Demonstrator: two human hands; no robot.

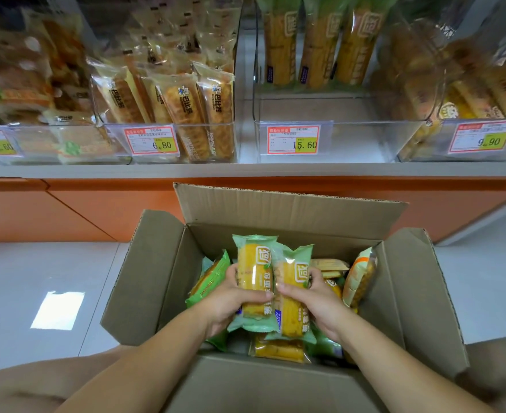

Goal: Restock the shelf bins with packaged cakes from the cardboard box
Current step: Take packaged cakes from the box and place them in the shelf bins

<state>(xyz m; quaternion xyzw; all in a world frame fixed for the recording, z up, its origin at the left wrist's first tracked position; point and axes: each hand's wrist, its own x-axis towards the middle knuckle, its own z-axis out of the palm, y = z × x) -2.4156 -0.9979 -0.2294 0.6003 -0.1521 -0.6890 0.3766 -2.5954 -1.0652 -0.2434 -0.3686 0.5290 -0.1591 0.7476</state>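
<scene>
Over the box (278,204), left hand (226,296) and right hand (320,296) each grip a cake pack (253,272); light, soft, probably slippery, so hold mid-pack.

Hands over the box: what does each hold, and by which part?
Left hand grips one cake pack around its middle; right hand grips a second pack likewise.

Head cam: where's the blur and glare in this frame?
Head view: sharp centre, with the left hand gripping one green-and-yellow cake packet and the right hand a second packet in the brown cardboard box; head view corners smear, blurring the far-left clear plastic bin and the far-right bin; a glare patch on the grey floor; the 15.60 price tag is legible.
</scene>
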